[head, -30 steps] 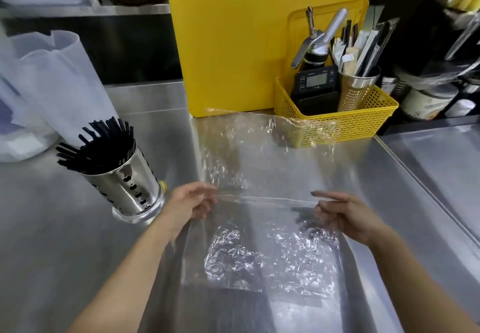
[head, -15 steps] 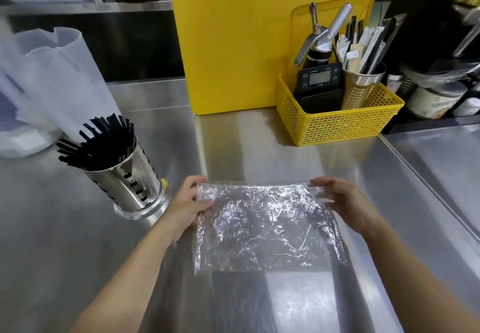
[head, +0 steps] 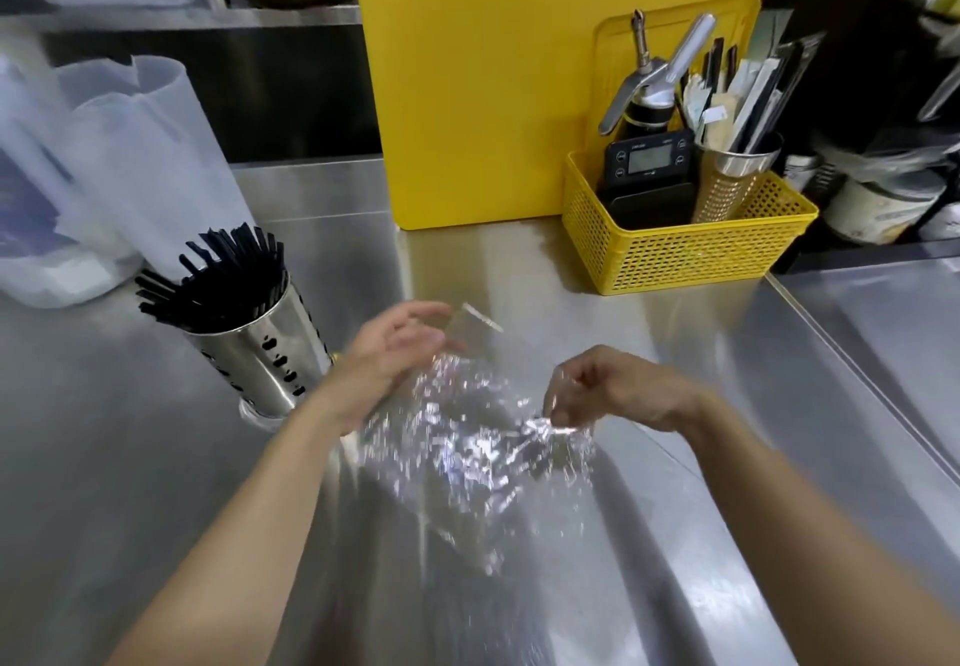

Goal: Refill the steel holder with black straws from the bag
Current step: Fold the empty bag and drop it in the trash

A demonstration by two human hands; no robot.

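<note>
The left hand (head: 397,348) is spread open against the crumpled clear bag (head: 467,437); the right hand (head: 608,390) pinches the bag's right edge. The steel surface (head: 130,457) lies bare on the near left and right of the arms, with a seam edge running along the right. A yellow board (head: 493,94) stands far behind, a yellow basket (head: 680,244) to its right. The steel holder (head: 260,353), packed with black straws (head: 218,276), sits just left of the left hand.
</note>
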